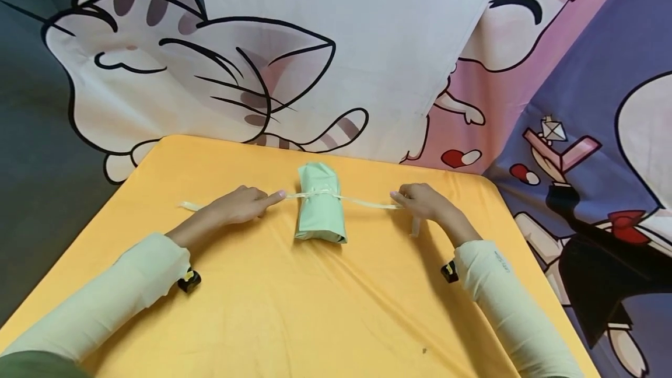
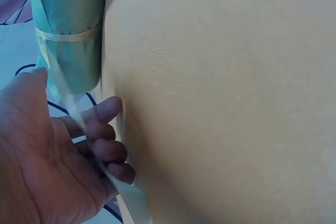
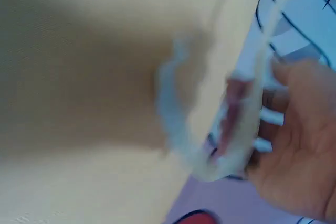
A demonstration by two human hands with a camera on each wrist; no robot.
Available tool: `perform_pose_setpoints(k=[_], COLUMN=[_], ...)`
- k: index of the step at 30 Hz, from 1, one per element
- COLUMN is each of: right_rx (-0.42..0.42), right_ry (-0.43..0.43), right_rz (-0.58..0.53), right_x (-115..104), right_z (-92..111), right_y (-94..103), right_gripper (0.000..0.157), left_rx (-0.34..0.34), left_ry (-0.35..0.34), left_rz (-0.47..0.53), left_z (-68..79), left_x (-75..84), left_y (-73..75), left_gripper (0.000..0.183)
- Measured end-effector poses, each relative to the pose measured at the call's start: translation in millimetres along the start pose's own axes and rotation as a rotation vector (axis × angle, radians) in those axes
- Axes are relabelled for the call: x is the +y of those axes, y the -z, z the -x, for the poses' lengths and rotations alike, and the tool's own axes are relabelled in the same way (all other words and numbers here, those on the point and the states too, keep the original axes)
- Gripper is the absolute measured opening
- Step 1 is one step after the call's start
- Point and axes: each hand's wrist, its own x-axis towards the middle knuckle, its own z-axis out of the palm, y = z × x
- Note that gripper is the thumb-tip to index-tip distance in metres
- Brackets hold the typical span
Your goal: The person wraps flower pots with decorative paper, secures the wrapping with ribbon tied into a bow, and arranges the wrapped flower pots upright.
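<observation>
A bundle wrapped in pale green paper [image 1: 320, 214] lies upright in my view on the yellow-covered table, its near end folded. A cream ribbon [image 1: 367, 203] circles its middle, gathered on top, with one tail running out to each side. My left hand [image 1: 238, 204] holds the left tail, index finger stretched toward the bundle; in the left wrist view the ribbon [image 2: 65, 90] crosses its half-curled fingers. My right hand [image 1: 422, 200] grips the right tail, thumb and fingers close together. The right wrist view is blurred there, with the ribbon [image 3: 257, 98] looping back past the fingers.
The yellow tablecloth [image 1: 252, 308] has a few creases and a small dark speck [image 1: 424, 351]. Printed cartoon curtains [image 1: 399, 45] hang behind the table and along its right side. Dark floor [image 1: 37, 220] shows beyond the left edge.
</observation>
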Motion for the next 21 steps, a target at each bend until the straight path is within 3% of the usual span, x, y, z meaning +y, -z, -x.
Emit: perform_pose_setpoints(k=[3, 5, 9, 15, 18, 21], right_rx=[0.147, 0.189, 0.148, 0.079, 0.041, 0.026], right_ry=[0.078, 0.154, 0.297, 0.320, 0.298, 0.283], right_rz=[0.104, 0.057, -0.091, -0.067, -0.045, -0.034], right_x=[-30.5, -57.6, -104.3, -130.8, -134.3, -136.9], right_z=[-1.1, -3.0, -10.5, -17.6, -19.4, -20.7], right_y=[0.3, -2.9, -14.7, -26.0, -28.9, -29.9], right_gripper=[0.036, 0.038, 0.055, 0.065, 0.067, 0.069], left_rx=[0.032, 0.088, 0.185, 0.054, 0.036, 0.054], left_ry=[0.008, -0.003, -0.067, -0.162, -0.152, -0.106], left_rz=[-0.022, -0.058, -0.051, 0.268, 0.426, 0.646], left_z=[1.2, 1.2, -1.9, -12.6, -13.6, -13.0], left_x=[1.7, 5.0, 12.6, 21.7, 21.6, 19.5], left_y=[2.5, 3.5, 0.7, -8.5, -10.3, -11.3], left_gripper=[0.093, 0.092, 0.084, 0.053, 0.039, 0.034])
